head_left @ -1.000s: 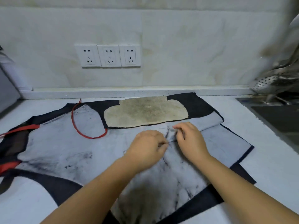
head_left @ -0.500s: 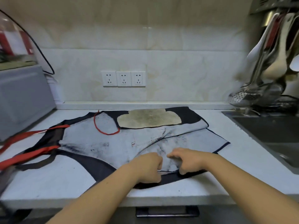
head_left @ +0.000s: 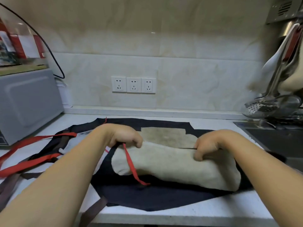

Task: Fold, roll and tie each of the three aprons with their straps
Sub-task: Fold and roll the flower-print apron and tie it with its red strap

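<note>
Obs: dark navy fabric apron point(head_left: 147, 194) w/ pale beige inner side lies spread on white stone countertop point(head_left: 213, 208), centre-near, pale part folded into a thick band running left-right. The left hand point(head_left: 124, 136) grips the band's far-left edge plus a thin red cord point(head_left: 132, 166) (cord hangs over the fold toward near side); right hand point(head_left: 208, 145) grips far-right edge, fingers curled. Wide red straps point(head_left: 29, 164) trail left, nr grey box-shaped microwave point(head_left: 27, 105).

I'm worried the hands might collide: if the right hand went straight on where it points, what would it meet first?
Likely the beige patch on the dark fabric behind, not the left hand. The right hand, its grip on the folded apron, points up-left; depth is unclear.
</note>
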The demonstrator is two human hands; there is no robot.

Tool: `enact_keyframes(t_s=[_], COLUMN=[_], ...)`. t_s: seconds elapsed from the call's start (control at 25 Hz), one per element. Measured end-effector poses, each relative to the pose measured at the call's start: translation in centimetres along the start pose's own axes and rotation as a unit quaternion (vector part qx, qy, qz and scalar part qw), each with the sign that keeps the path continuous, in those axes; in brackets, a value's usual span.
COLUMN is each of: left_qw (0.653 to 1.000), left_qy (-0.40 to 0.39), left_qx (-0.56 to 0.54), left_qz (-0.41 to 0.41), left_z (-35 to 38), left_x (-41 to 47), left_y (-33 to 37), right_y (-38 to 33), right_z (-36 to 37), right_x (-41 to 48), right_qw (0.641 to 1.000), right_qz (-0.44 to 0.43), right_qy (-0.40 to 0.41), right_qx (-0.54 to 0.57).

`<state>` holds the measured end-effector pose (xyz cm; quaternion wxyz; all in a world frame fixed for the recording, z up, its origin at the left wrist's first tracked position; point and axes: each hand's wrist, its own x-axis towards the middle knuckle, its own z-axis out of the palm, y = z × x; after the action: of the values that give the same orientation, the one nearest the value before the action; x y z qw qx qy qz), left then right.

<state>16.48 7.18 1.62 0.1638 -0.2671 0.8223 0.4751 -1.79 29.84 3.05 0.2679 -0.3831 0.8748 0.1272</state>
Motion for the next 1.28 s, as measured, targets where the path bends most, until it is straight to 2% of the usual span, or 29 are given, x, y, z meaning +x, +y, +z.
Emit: enact_keyframes(t_s=[0.04,0.08,0.16,0.2,0.24,0.32,0.4,0.44,0.52,0.6,0.68,0.8,0.88,0.96,1.04,1.16,1.24,1.28], left_qw=[0.998,0.985,0.924,0.886,0.853,0.805,0.774,0.777,0.827,0.894,0.921,0.921,0.897,0.845,0.828,0.862,0.902,0.924], left_qy=[0.037,0.107,0.273,0.345,0.4,0.455,0.487,0.471,0.389,0.296,0.226,0.223,0.297,0.404,0.457,0.44,0.362,0.322], left_qx=[0.058,0.132,0.268,0.308,0.333,0.376,0.39,0.396,0.376,0.316,0.313,0.316,0.322,0.334,0.31,0.251,0.22,0.193], left_qz=[0.014,0.025,0.024,0.027,0.037,0.061,0.11,0.134,0.15,0.113,0.06,0.04,0.066,0.105,0.099,-0.028,-0.087,-0.076], left_z=[-0.8,-1.3,-1.0,0.1,1.5,4.2,6.4,7.4,9.4,10.7,11.2,11.0,10.2,8.7,7.0,5.3,4.5,4.2], left_x=[0.6,1.6,4.9,6.5,8.3,10.8,12.1,12.4,12.3,11.9,11.4,10.0,9.3,8.7,8.0,5.8,4.6,4.2], left_y=[0.5,1.0,1.5,1.2,0.4,-1.3,-2.3,-2.4,-2.1,-2.3,-2.9,-3.3,-3.4,-4.2,-5.7,-7.3,-7.7,-7.7], right_y=[0.0,-0.3,-1.0,-1.3,-1.6,-1.8,-1.9,-2.1,-2.4,-2.3,-1.4,0.2,0.6,-0.2,-1.9,-5.0,-6.9,-7.7], right_z=[-0.9,-1.5,-0.9,0.2,1.6,4.9,7.3,8.1,8.9,9.3,9.8,10.5,10.6,10.2,9.8,9.2,8.9,8.9], right_x=[1.2,2.7,6.2,7.8,9.0,10.4,11.1,11.4,11.7,11.9,11.9,11.5,11.0,10.5,9.9,9.5,9.8,10.0], right_qw=[0.999,0.993,0.959,0.94,0.926,0.915,0.924,0.931,0.939,0.944,0.952,0.959,0.956,0.952,0.954,0.958,0.959,0.961], right_qz=[0.007,0.019,0.056,0.075,0.085,0.095,0.092,0.085,0.076,0.065,0.048,0.028,0.022,0.012,-0.018,-0.07,-0.097,-0.107], right_qy=[0.043,0.113,0.267,0.316,0.352,0.389,0.371,0.351,0.313,0.287,0.269,0.26,0.27,0.282,0.277,0.262,0.252,0.244], right_qx=[0.0,-0.003,-0.071,-0.105,-0.11,-0.049,0.027,0.059,0.12,0.15,0.137,0.113,0.109,0.117,0.117,0.096,0.083,0.078])
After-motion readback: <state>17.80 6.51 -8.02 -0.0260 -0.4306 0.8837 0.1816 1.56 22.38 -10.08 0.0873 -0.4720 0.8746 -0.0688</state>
